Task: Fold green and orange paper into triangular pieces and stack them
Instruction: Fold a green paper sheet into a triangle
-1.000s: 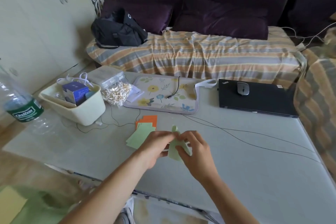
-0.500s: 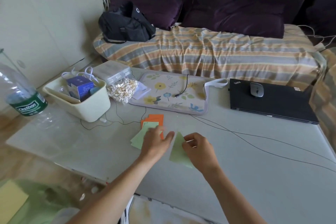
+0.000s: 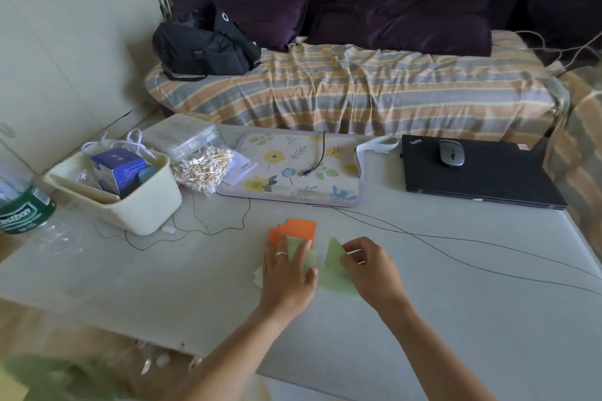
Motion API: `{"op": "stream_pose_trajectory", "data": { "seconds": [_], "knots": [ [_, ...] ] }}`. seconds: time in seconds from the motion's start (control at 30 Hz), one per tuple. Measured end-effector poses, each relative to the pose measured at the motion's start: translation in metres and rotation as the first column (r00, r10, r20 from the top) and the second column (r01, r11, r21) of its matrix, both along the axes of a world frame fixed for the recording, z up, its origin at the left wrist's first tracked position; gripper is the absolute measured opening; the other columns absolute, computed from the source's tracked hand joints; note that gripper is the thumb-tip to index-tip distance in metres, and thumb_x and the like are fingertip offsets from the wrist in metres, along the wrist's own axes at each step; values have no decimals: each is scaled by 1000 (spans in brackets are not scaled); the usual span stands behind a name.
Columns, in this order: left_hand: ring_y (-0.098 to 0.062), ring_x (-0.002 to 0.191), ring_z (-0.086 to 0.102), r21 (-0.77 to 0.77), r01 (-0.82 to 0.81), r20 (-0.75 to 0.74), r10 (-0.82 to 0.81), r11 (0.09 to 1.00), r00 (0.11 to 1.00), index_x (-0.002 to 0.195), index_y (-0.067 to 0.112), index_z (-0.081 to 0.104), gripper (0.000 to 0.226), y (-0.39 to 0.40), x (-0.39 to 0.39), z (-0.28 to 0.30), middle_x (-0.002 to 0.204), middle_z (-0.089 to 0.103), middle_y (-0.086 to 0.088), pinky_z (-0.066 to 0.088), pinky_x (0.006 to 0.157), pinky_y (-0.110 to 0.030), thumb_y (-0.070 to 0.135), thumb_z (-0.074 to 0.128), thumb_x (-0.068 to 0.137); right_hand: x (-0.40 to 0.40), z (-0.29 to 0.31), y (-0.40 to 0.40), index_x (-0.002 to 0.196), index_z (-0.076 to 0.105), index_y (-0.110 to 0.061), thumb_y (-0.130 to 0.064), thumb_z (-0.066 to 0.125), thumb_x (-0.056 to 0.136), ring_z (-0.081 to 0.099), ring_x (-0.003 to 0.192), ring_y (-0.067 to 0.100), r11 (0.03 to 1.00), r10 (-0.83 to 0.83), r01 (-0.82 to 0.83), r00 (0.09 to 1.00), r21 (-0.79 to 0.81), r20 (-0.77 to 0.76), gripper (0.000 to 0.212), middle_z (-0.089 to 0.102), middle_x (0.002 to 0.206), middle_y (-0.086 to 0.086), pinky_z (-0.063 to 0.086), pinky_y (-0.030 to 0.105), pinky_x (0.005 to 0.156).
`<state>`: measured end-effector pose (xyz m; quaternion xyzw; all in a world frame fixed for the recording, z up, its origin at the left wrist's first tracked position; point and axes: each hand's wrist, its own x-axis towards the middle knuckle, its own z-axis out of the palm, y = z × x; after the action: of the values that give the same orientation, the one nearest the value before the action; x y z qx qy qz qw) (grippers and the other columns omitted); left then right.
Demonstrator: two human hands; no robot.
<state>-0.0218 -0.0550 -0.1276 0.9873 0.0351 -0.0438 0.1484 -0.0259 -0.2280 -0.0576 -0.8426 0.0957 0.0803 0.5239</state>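
- Splitting from its partner, the left hand (image 3: 286, 273) has left the piece both hands were working a second ago and now lies with fingers spread flat on the loose green sheets (image 3: 308, 259), its grip apart, pressing rather than pinching.
- Staying with the fold, the right hand (image 3: 369, 267) keeps its fingers curled on the green triangular piece (image 3: 334, 265), grip clamped on the paper's right side; the piece has come down from mid-air and now lies on the counter (image 3: 456, 303), its point aimed away from the person.
- Just left of that piece, the green sheets overlap the near edge of the orange sheets (image 3: 301, 228), which fan out beyond the left fingertips.
- My reading: one green triangle looks finished or nearly so, and the left hand is going for the next sheet; no stack of folded pieces shows yet, so most of the task lies ahead.
- Farther out, a thin black cable (image 3: 488, 257) trails across the counter right of the hands; a cream bin (image 3: 143, 208), a floral pad (image 3: 293, 169) and a shut black laptop (image 3: 482, 172) with a mouse (image 3: 451, 153) sit along the far side.
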Motion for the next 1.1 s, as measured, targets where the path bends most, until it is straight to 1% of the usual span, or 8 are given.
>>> {"op": "stream_pose_trajectory", "data": {
  "seconds": [0.13,0.2,0.3,0.4,0.53,0.73,0.97,1.1],
  "knots": [
    [-39,155,-1,-65,-1,-76,-4,998,997,156,34,26,70,-20,-2,-1,161,22,-26,-1,126,-46,51,21,89,0,2,-18,101,66,-23,-20,61,92,66,81,12,999,-43,43,999,3,-21,11,71,88,-6,40,18,49],
    [-38,154,11,-179,-76,-122,54,981,991,150,29,41,70,-31,-2,14,158,31,-26,9,124,-46,35,19,84,-2,4,-24,101,66,-25,-21,62,92,66,82,13,999,-36,37,998,30,-43,11,72,91,-4,40,19,52],
    [-31,131,48,-533,-198,-11,227,822,974,116,12,70,45,-43,-4,49,127,62,-19,33,112,-40,19,31,95,-5,7,-27,100,66,-25,-20,64,91,66,80,16,993,-3,11,997,118,-75,11,73,93,0,45,24,59],
    [-16,100,63,-723,-245,-86,268,646,960,101,20,69,13,-48,-11,80,103,69,3,49,87,-29,29,59,97,-9,8,-24,102,66,-24,-21,64,93,66,79,14,988,14,-4,998,155,-62,10,74,93,-1,47,25,61],
    [-9,86,69,-798,-306,-197,256,519,946,103,24,69,30,-48,-19,92,95,73,7,50,70,-22,38,83,79,-10,11,-17,101,67,-25,-26,65,94,69,81,14,982,3,3,1000,191,-29,7,76,91,-6,48,23,60],
    [-6,76,71,-753,-199,-102,189,627,977,96,30,74,19,-30,-16,101,87,77,9,48,64,-19,17,78,82,-8,16,-11,103,69,-19,-26,65,95,74,89,21,942,43,-42,999,333,4,11,78,92,0,61,39,83],
    [-7,91,73,-727,39,-22,-80,685,997,100,37,77,25,-13,-11,115,99,77,12,56,89,-33,20,75,82,-8,27,-17,93,70,-7,-15,67,95,69,73,15,905,16,-38,998,423,57,9,74,82,8,56,24,72],
    [-15,85,73,-746,61,47,-39,663,998,100,37,72,25,-6,-8,125,91,78,9,57,74,-31,18,77,85,-10,32,-18,92,68,-3,-13,68,95,68,76,17,861,23,-53,998,506,66,11,73,81,9,57,25,75]
  ]
}}
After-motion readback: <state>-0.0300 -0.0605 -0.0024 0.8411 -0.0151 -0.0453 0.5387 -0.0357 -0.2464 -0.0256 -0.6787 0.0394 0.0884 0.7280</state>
